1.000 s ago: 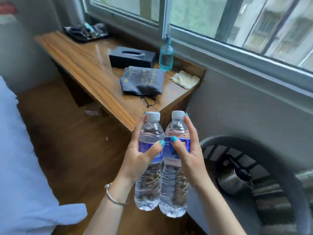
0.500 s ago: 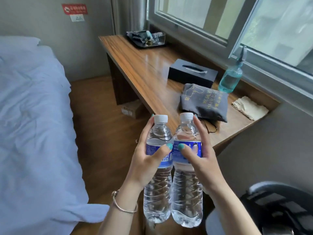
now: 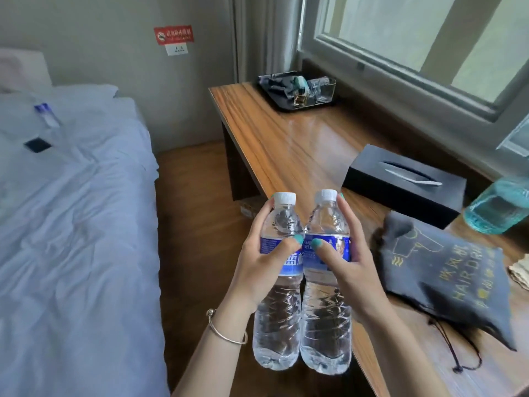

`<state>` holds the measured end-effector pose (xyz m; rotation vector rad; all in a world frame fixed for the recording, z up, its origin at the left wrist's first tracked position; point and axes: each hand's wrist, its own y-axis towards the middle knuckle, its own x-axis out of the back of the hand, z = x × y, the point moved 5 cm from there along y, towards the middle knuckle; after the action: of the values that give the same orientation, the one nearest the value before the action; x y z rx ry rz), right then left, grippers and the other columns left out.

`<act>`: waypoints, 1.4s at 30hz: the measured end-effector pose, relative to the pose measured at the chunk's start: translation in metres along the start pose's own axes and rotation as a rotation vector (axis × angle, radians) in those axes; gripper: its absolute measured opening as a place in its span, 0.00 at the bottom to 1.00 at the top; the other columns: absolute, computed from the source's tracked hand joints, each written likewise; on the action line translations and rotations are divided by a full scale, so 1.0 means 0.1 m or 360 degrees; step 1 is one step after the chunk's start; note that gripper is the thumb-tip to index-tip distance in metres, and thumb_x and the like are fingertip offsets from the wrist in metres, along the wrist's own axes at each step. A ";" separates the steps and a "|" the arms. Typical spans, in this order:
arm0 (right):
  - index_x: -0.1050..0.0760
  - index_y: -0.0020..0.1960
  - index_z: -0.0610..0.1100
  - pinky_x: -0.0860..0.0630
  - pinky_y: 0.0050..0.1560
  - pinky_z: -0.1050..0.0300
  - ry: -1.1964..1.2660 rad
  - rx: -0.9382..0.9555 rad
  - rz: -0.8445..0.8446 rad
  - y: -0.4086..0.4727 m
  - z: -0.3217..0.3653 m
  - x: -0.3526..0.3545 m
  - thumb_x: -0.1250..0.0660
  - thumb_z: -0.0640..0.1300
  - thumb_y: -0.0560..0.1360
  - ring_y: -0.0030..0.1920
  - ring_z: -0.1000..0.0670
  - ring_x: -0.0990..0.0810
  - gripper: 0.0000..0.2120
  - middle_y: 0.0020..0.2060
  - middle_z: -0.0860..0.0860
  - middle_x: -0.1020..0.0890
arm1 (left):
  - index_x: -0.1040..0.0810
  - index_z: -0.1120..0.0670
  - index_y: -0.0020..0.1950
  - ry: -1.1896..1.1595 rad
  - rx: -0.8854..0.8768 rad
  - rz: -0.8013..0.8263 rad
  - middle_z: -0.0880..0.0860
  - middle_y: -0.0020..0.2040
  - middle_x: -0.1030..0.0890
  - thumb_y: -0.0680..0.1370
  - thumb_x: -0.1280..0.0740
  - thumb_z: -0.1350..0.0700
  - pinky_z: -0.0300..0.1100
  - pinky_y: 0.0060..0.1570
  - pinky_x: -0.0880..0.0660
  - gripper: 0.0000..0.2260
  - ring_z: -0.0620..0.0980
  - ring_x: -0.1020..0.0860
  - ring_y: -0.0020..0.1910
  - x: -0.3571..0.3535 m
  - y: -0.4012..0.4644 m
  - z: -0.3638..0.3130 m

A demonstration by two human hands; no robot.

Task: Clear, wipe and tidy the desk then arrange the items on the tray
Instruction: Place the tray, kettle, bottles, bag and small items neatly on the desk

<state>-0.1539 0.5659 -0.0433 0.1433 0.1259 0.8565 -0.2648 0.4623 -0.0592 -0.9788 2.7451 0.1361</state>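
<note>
We hold two water bottles upright, side by side, touching, in front of bench (image 3: 289,144) edge. Left hand (image 3: 257,270) grips left bottle (image 3: 279,308), fingers curled round label; right hand (image 3: 350,270) grips right bottle (image 3: 325,316) same way. On bench: tray (image 3: 282,106) at far end with small items, tissue box (image 3: 400,184), dark bag (image 3: 446,276), blue-green bottle (image 3: 499,207). Bed (image 3: 71,224) at left.

1. Two clear plastic water bottles with white caps and blue labels, the left bottle (image 3: 278,285) and the right bottle (image 3: 326,282), stand upright side by side, touching, held in the air at the near edge of the long wooden desk (image 3: 289,144).
2. A black rectangular tray (image 3: 286,106) holding small items sits at the desk's far end under the window.
</note>
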 end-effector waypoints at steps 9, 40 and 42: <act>0.36 0.71 0.66 0.20 0.50 0.59 -0.0121 -0.0025 -0.0247 1.24 -0.37 -0.40 0.29 0.46 0.70 0.56 0.54 0.18 0.34 0.60 0.73 0.26 | 0.34 0.37 0.71 -0.0026 0.0081 0.0185 0.44 0.61 0.21 0.69 0.27 0.50 0.39 0.47 0.21 0.32 0.48 0.20 0.58 0.65 1.43 0.06; 0.37 0.68 0.74 0.19 0.50 0.58 -0.0310 0.0176 -0.1225 4.62 -0.56 0.26 0.30 0.48 0.71 0.63 0.57 0.23 0.33 0.62 0.81 0.34 | 0.34 0.31 0.67 0.0029 -0.0058 0.1102 0.30 0.62 0.26 0.68 0.27 0.46 0.29 0.48 0.25 0.30 0.34 0.25 0.60 0.09 5.79 -0.10; 0.37 0.70 0.71 0.19 0.48 0.60 -0.0363 0.0202 -0.1252 4.83 -0.51 0.49 0.29 0.43 0.73 0.62 0.57 0.22 0.35 0.62 0.81 0.34 | 0.36 0.26 0.66 0.0135 -0.0162 0.1163 0.26 0.61 0.29 0.69 0.29 0.43 0.24 0.48 0.28 0.29 0.29 0.27 0.60 -0.14 6.06 -0.13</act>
<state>-0.4888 0.9190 -0.0113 0.2850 0.0149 0.0446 -0.6412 0.9374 -0.0355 0.0483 3.0558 0.3570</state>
